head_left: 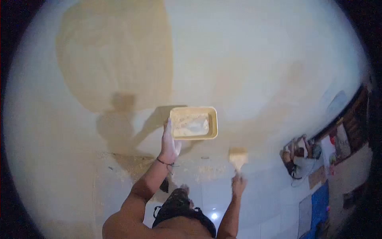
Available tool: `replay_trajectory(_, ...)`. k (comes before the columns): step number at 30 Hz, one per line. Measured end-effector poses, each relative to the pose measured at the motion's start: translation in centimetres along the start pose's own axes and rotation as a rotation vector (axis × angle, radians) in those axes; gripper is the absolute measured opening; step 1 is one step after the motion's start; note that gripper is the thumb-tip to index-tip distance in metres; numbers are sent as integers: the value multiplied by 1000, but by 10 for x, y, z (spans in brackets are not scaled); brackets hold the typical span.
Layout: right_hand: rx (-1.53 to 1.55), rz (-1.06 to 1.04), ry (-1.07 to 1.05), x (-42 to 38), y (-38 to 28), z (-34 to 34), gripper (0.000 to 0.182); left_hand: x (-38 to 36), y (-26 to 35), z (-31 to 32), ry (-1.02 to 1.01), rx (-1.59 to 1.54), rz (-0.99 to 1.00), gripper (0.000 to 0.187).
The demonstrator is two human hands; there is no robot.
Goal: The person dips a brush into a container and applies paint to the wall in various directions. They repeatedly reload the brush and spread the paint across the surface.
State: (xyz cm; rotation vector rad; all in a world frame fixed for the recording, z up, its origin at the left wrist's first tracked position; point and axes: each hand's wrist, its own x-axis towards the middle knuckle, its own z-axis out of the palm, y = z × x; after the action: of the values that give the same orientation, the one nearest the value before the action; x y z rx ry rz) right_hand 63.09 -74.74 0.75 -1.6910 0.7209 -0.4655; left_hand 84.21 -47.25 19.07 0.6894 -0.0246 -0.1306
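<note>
Above both hands, bare wall [246, 51] spreads wide, floor edge just below them. Left hand [169, 145] closed on left rim of paint tray [193, 123], tray up-right of it. Right hand [238, 184] grips brush [238, 157], bristles directly above, on wall.

wall [246, 59]: open above tray [194, 123] | seated person [300, 157]: blocks lower right
</note>
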Motion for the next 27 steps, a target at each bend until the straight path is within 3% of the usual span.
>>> replay_trajectory(3,101,-243,28,1,-114,-12,34,6,-11,-16,-32,-64,-49,39)
replay_trajectory(8,-294,-498,-67,-31,-286,-13,33,10,-12,-23,-23,-112,-127,41)
replay_trajectory(10,-493,-622,-220,-38,-328,2,28,10,-6,-21,-14,-87,-127,42)
replay_trajectory(17,-881,-731,-339,-11,-362,33,23,16,-3,-31,-46,73,-156,35)
replay_trajectory(23,-820,-606,-437,-5,-378,18,23,10,9,-21,-94,180,-164,38)
replay_trajectory(27,-755,-635,-449,8,-369,18,22,7,11,-21,-69,217,-160,40)
